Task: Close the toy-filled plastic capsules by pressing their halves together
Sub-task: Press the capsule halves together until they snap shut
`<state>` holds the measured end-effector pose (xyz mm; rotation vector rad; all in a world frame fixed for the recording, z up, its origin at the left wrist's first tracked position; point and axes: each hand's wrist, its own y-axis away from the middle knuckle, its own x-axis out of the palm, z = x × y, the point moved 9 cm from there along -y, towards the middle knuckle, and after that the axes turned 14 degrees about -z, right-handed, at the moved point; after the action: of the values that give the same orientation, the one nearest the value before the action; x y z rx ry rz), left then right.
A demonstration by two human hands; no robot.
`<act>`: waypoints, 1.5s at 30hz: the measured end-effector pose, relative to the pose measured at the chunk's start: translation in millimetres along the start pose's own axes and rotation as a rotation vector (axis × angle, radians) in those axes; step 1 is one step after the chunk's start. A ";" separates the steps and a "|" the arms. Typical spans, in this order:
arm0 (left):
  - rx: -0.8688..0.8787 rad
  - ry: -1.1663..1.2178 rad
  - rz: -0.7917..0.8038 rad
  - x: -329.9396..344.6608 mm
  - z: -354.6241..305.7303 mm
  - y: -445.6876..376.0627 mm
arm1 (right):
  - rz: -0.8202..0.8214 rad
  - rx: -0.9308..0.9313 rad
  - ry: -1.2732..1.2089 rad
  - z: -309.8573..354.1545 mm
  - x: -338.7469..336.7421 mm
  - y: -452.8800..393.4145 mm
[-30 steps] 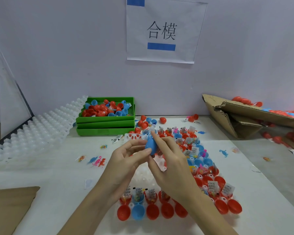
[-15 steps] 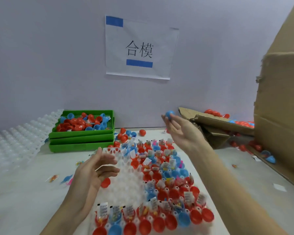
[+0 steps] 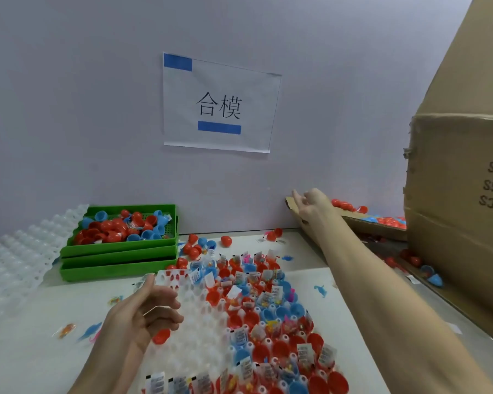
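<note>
Your right hand [image 3: 310, 207]: fingers loose, empty, reaching over the cardboard flap [image 3: 362, 221]; your left hand [image 3: 143, 314]: fingers loosely curled, empty, above the white tray [image 3: 194, 331] holding open filled capsules [image 3: 268, 302]

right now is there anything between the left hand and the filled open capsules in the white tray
Nothing visible does. The left hand hovers with loosely curled, empty fingers over the bare part of the white tray, and the filled open capsules sit just to its right, with only empty tray pockets between.
</note>
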<state>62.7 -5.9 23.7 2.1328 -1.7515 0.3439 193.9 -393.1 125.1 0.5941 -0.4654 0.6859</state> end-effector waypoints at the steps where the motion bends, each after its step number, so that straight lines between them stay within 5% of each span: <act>1: 0.000 -0.001 0.000 0.8 0.2 0.0 | -0.006 -0.004 -0.036 -1.3 -1.4 3.8; 5: 0.018 -0.041 -0.005 1.2 -2.2 1.3 | 0.210 0.049 0.165 -38.7 -13.5 68.6; 12: 0.366 -0.520 0.014 6.1 -16.5 19.6 | 0.276 -0.567 0.853 -61.9 -75.1 140.0; 15: 0.531 -0.775 0.051 18.4 -14.4 29.1 | 0.473 -0.798 1.131 -80.4 -70.8 166.2; 20: 0.691 -1.018 0.172 34.2 -3.9 39.3 | 0.720 -0.930 1.499 -117.5 -69.9 186.8; 35: 0.713 -1.022 0.126 29.1 -5.2 33.8 | 0.848 -0.989 1.629 -144.7 -69.6 184.9; 45: 0.517 -0.736 0.047 20.0 -3.4 24.9 | 0.806 -1.041 1.359 -121.8 -61.3 196.9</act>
<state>42.4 -26.5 37.9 2.8383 -2.2910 0.0006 38.7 -219.6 68.8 -1.1145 0.3025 1.2697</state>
